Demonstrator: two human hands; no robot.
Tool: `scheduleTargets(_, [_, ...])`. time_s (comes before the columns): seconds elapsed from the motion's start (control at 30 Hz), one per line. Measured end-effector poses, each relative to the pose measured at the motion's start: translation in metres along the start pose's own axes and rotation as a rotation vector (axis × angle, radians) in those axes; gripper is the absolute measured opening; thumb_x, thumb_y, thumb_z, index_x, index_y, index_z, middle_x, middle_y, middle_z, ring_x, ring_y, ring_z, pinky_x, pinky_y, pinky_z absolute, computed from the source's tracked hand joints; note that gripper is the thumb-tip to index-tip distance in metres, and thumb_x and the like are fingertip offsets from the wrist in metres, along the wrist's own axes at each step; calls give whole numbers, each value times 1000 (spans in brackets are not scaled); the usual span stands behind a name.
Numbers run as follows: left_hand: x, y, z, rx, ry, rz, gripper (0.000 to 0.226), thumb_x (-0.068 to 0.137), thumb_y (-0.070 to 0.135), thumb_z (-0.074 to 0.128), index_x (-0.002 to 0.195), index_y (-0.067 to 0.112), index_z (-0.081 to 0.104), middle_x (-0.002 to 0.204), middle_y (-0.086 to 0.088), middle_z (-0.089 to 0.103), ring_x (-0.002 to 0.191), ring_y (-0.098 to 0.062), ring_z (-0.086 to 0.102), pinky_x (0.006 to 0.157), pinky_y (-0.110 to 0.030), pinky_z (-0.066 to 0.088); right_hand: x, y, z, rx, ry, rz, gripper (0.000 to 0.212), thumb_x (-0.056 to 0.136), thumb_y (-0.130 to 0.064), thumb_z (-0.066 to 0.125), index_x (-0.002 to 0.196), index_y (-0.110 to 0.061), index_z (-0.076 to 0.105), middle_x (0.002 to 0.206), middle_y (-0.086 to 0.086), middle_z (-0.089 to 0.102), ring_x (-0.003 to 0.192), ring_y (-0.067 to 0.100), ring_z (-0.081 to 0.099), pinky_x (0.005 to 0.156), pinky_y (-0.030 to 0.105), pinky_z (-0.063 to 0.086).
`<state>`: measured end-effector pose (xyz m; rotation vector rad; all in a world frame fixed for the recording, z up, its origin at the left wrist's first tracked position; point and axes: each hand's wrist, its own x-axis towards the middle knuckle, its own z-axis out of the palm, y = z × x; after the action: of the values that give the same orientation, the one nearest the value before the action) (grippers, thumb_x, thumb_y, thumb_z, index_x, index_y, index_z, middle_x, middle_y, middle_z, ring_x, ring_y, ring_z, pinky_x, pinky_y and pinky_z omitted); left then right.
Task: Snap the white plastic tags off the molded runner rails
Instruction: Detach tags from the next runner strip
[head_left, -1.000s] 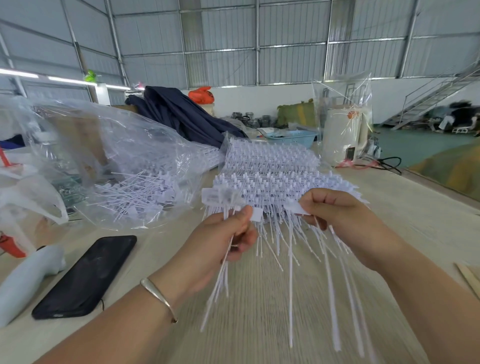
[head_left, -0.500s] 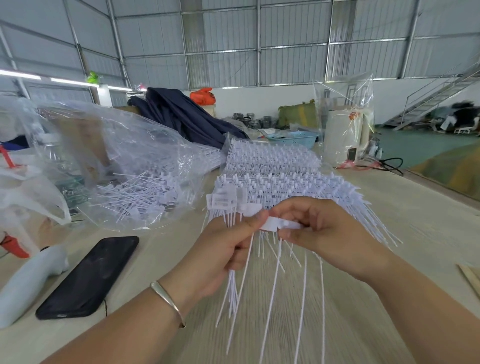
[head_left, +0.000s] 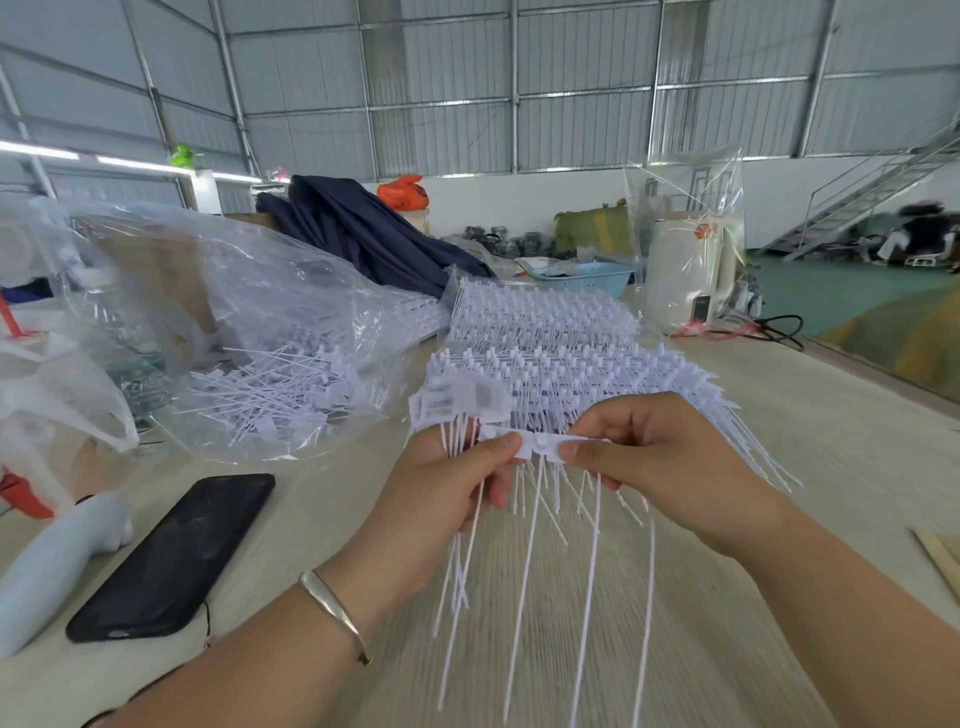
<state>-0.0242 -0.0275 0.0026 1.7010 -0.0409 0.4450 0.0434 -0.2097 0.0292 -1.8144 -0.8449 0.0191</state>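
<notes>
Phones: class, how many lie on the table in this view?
1. The phone lies face down on the table, left of the left hand. Bags could hide others.

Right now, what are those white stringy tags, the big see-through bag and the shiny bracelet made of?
The white tags look like thin matte plastic: flat heads with long bendy tails hanging down. The see-through bag looks like thin glossy plastic film, crinkled, with contents showing through. The bracelet looks like polished metal, perhaps silver; it gleams, but the exact metal cannot be told.
</notes>
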Motion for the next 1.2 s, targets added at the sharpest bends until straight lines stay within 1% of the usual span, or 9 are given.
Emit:
scheduleTargets(0.13, [-9,5,5,262,100,192,45,92,19,61,50,7,51,44,6,46,39,-1,38,46,-9,32,0,-2,2,-41,103,-20,14,81,-16,74,68,-10,71,45,-4,47,43,9,38,46,18,31])
scheduleTargets(0.33, [-12,12,12,236,180,269,42,90,11,63,50,8,49,41,9,45,39,0,42,47,-8,32,0,-3,10,-22,191,-4,16,80,-13,74,65,-12,71,40,-10,42,36,6,32,40,14,27])
scheduleTargets(0.53, [-14,8,18,204,228,329,41,88,15,66,53,5,49,45,-4,48,43,-6,44,47,-13,35,-5,-6,25,11,254,-53,15,83,-9,70,68,-9,71,43,-6,46,37,3,32,42,14,25])
scheduleTargets(0.63, [-16,5,20,275,273,381,36,85,16,69,55,25,52,49,-2,54,43,-8,49,44,-13,34,-8,-10,30,49,265,-51,9,75,-15,67,70,-11,73,61,14,62,48,8,41,48,21,32])
scheduleTargets(0.73, [-18,4,22,260,276,400,27,80,25,62,56,34,55,56,-9,57,45,-15,50,44,-22,34,-12,-14,34,78,277,-85,6,72,-18,70,69,-15,73,61,6,66,49,7,47,50,24,36])
scheduleTargets(0.83, [-14,2,16,245,230,368,36,82,24,61,48,24,50,45,1,51,42,-1,48,47,-8,36,-12,-15,33,168,246,-130,12,80,-10,71,70,-14,73,57,5,64,48,8,48,50,22,35])
scheduleTargets(0.93, [-8,-1,8,179,146,257,42,83,31,64,47,18,48,44,6,45,42,-5,41,48,-13,34,-7,-13,23,262,219,-124,18,80,-5,70,65,-13,72,46,-10,53,42,2,40,46,12,32])
scheduleTargets(1.07, [-1,-1,5,-234,-70,2,23,84,35,68,66,20,71,49,4,39,42,-8,31,41,-17,27,-2,-6,6,357,71,-71,6,75,-15,70,73,-14,76,61,5,57,54,10,46,54,14,40])
scheduleTargets(1.2, [6,2,0,-589,-309,-224,28,86,27,54,69,13,71,46,7,35,36,-3,23,37,-16,16,0,1,3,366,-91,-63,18,73,-27,67,82,-14,75,63,-4,59,60,8,48,61,14,41])
